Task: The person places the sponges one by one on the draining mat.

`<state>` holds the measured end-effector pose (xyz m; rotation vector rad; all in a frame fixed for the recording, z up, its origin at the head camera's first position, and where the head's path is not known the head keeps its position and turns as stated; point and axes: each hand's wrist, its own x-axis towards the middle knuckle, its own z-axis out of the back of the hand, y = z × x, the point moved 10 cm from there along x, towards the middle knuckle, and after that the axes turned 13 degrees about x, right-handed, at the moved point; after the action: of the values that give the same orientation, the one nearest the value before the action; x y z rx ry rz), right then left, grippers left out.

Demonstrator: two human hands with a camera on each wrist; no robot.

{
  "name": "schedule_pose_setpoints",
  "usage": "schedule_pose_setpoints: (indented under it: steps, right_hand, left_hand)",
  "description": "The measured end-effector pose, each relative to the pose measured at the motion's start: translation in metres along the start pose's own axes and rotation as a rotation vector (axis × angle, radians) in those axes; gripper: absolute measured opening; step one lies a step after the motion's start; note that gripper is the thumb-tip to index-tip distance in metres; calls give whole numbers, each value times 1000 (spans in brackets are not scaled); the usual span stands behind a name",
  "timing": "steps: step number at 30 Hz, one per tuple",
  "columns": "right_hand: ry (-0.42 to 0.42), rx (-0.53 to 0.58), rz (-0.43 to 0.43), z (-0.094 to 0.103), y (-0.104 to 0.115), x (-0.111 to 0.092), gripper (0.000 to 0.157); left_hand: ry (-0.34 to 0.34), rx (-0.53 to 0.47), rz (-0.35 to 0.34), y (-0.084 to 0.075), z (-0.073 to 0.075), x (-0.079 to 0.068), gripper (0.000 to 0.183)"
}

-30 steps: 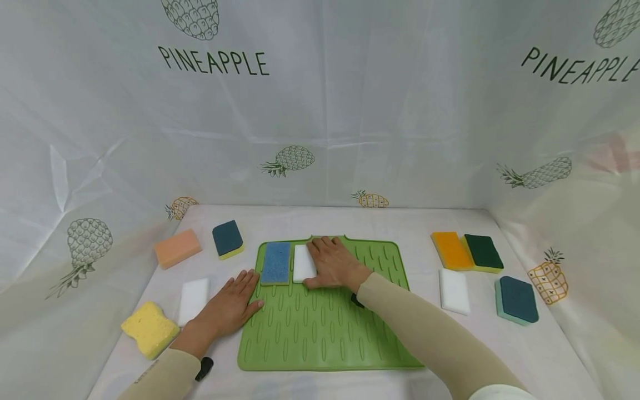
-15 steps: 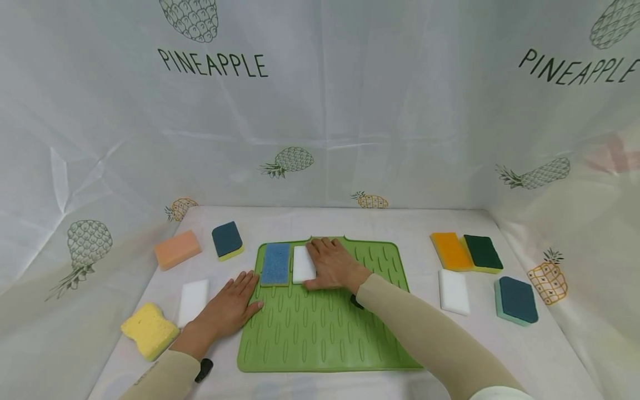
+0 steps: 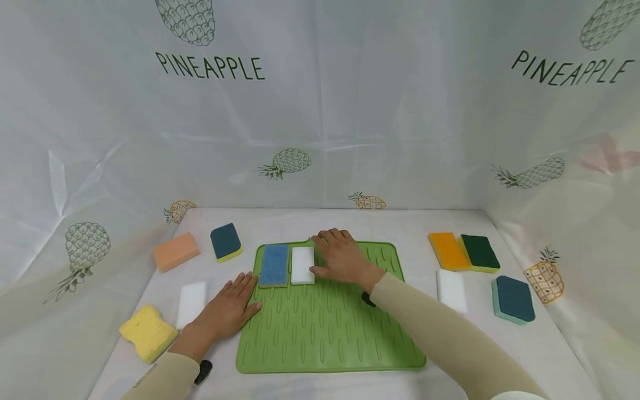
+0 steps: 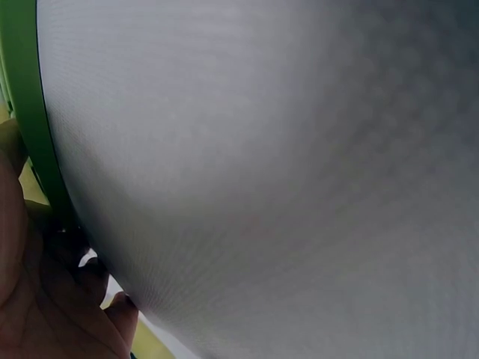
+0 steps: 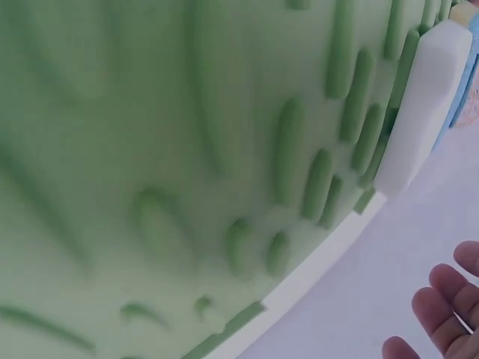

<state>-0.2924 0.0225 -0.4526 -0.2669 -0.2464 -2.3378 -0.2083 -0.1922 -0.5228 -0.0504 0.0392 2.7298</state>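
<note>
A green ridged silicone mat (image 3: 330, 333) lies on the white-covered table. Along its back left edge a blue sponge (image 3: 274, 265) and a white sponge (image 3: 302, 265) lie side by side, a narrow gap between them. My right hand (image 3: 345, 258) hovers beside the white sponge, fingers spread, holding nothing; its thumb overlaps the sponge's right side in the head view. The right wrist view has its fingertips (image 5: 441, 303) off the white sponge (image 5: 426, 105). My left hand (image 3: 227, 311) rests flat at the mat's left edge, fingers straight.
Left of the mat lie a peach sponge (image 3: 176, 251), a dark blue-and-yellow sponge (image 3: 226, 240), another white sponge (image 3: 192, 303) and a yellow shaped sponge (image 3: 148, 332). On the right are orange (image 3: 448, 250), dark green (image 3: 480, 251), white (image 3: 451, 290) and dark blue-teal (image 3: 515, 298) sponges. Pineapple-print sheeting surrounds the table.
My right hand has let go of the white sponge, lifting and shifting slightly right. The white sponge stays beside the blue one. My left hand keeps its place.
</note>
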Motion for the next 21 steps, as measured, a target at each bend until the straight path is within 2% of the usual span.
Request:
schedule_pose_setpoints:
  steps: [10,21]
  right_hand:
    - [-68,-11,6,24,-35,-34,60]
    - [-71,-111,-3,51,-99,-90,57]
  left_hand:
    - [-13,4,-5,0,0,0,70]
    - [-7,-10,-5,-1,3,-1,70]
